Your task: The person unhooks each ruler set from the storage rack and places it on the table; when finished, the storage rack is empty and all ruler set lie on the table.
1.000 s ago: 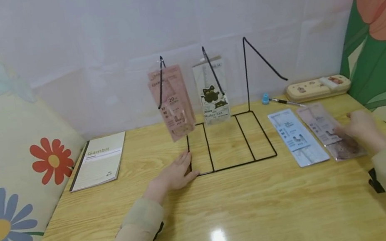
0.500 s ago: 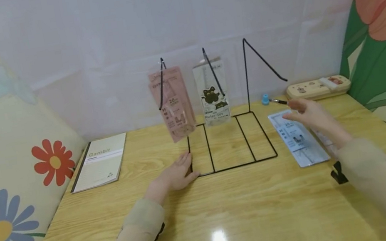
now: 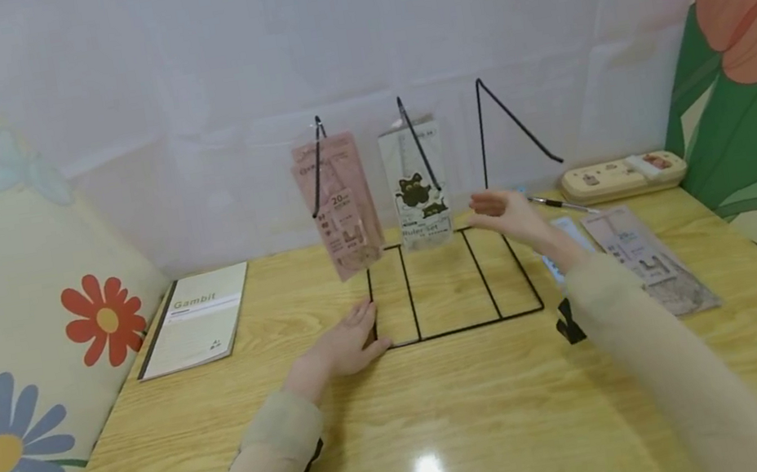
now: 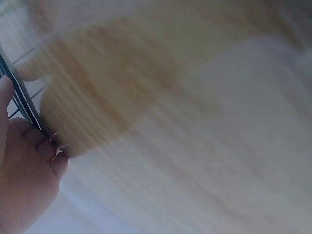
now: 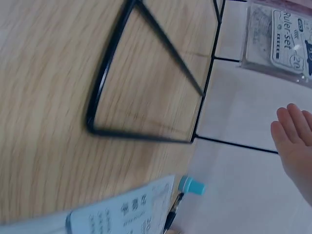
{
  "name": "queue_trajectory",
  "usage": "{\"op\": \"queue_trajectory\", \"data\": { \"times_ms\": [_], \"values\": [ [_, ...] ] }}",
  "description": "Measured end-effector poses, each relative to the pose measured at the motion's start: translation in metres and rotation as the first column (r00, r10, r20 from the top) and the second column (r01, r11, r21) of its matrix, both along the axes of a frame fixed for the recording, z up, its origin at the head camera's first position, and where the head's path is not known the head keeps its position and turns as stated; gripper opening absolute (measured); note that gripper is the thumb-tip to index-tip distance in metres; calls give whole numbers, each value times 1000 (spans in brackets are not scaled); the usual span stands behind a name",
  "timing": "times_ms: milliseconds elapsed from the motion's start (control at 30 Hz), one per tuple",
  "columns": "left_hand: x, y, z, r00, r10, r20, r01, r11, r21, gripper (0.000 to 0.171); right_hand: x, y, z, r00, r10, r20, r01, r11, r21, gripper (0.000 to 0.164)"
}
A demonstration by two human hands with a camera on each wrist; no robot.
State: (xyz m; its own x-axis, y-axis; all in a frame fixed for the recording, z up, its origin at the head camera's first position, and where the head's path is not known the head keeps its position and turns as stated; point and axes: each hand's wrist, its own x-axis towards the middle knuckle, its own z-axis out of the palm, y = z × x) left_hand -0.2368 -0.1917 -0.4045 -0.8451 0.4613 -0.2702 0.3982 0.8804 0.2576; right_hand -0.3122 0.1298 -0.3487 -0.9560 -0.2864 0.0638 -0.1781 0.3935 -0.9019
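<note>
A black wire display rack (image 3: 464,330) with three upright hooks stands on the table. My left hand (image 3: 340,345) holds it at its left front corner, fingers bent against the wire in the left wrist view. Pink ruler-set packs (image 3: 346,216) hang from the left hook, and a clear pack with a black cat print (image 3: 419,188) from the middle one. My right hand (image 3: 518,222), holding nothing, is raised over the rack's right rear, below the right hook (image 3: 516,119). Its fingers (image 5: 292,122) are extended. A blue ruler pack (image 5: 122,209) lies right of the rack, partly hidden by the right arm in the head view.
Farther right lies a pale pink ruler pack (image 3: 642,256). Behind it are a pen (image 3: 559,203), a small blue item (image 5: 191,185) and a cream pencil case (image 3: 622,177). A notebook (image 3: 198,318) lies at the left. A white cloth (image 3: 220,129) closes off the back.
My right hand has left the pale pink pack and moved left, across the blue pack, to the rack. My left hand has stayed at the rack's corner.
</note>
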Motion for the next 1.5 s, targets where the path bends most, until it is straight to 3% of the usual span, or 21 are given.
{"op": "queue_trajectory", "data": {
  "times_ms": [300,567,833,1033,1500],
  "values": [
    [1,-1,-1,1000,2,-10,-2,1000,13,73,-8,-34,5,997,-32,70,37,997,-74,66],
    [4,-1,-1,1000,3,-1,-3,1000,7,73,-13,-52,-7,990,-87,112,94,994,-58,69],
    [4,1,1,1000,19,17,-19,1000,19,74,-5,-61,-9,991,-70,116,86,987,-136,39],
    [1,0,-1,1000,26,11,-26,1000,9,74,15,-58,-5,997,-22,73,34,984,-175,36],
    [-1,1,1,1000,14,16,-14,1000,-1,74,78,-24,-9,998,32,46,-33,999,6,25]
  ]
}}
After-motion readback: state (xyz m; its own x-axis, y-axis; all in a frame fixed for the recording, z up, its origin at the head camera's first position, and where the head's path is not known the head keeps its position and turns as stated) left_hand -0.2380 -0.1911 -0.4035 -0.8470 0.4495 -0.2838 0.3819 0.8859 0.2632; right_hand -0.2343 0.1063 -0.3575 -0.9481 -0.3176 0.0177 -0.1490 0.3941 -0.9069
